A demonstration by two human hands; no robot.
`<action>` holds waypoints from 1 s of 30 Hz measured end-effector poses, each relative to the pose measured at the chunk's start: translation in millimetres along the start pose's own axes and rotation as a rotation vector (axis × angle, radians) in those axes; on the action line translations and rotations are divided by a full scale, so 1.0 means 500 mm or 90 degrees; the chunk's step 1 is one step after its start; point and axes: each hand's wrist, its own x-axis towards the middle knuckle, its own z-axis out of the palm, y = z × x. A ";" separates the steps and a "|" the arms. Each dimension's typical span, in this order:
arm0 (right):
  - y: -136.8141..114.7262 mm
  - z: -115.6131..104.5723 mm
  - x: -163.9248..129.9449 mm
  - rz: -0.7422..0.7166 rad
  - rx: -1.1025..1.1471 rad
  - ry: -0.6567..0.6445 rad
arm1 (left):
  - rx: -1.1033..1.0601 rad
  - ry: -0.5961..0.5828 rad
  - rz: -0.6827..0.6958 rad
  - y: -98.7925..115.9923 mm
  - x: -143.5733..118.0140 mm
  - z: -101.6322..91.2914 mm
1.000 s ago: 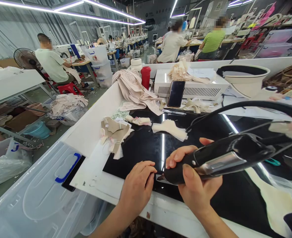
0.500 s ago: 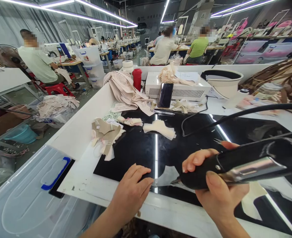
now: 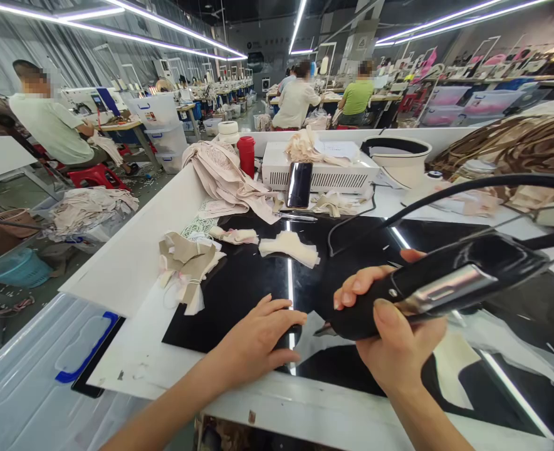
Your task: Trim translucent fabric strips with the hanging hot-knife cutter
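Note:
My right hand (image 3: pixel 394 332) is wrapped round a thick black corded hand tool (image 3: pixel 437 285) with a silver plate on its side. Its pointed metal tip (image 3: pixel 324 329) lies over a thin, translucent whitish sheet piece (image 3: pixel 312 344) on the glossy black board (image 3: pixel 239 275). To the left of that piece, my left hand (image 3: pixel 262 338) is open, palm down, fingers stretched towards its edge. Whether the fingertips touch the sheet I cannot tell. A cream fabric piece (image 3: pixel 453 366) lies on the board, right of my right wrist.
Stacked cream pads (image 3: pixel 289 246) and beige scraps (image 3: pixel 187 260) lie beyond my left hand. A phone (image 3: pixel 299 185) leans on a white vented box (image 3: pixel 321 166). The tool's black cable (image 3: pixel 446 191) arches at the right. A lidded plastic bin (image 3: pixel 37 369) stands left. Co-workers sit farther back.
The view has shifted slightly. My left hand has slid right, closer to the tool's tip, and its fingers now point more to the right. My right hand still grips the tool.

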 end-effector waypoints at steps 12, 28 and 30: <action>0.028 0.008 0.002 0.018 0.006 -0.032 | -0.044 -0.056 -0.013 -0.015 0.019 0.012; 0.028 0.007 -0.009 0.019 0.018 -0.043 | -0.082 -0.080 -0.038 -0.029 0.015 0.024; 0.025 0.007 -0.015 0.019 0.026 -0.059 | -0.075 -0.080 -0.039 -0.030 0.015 0.026</action>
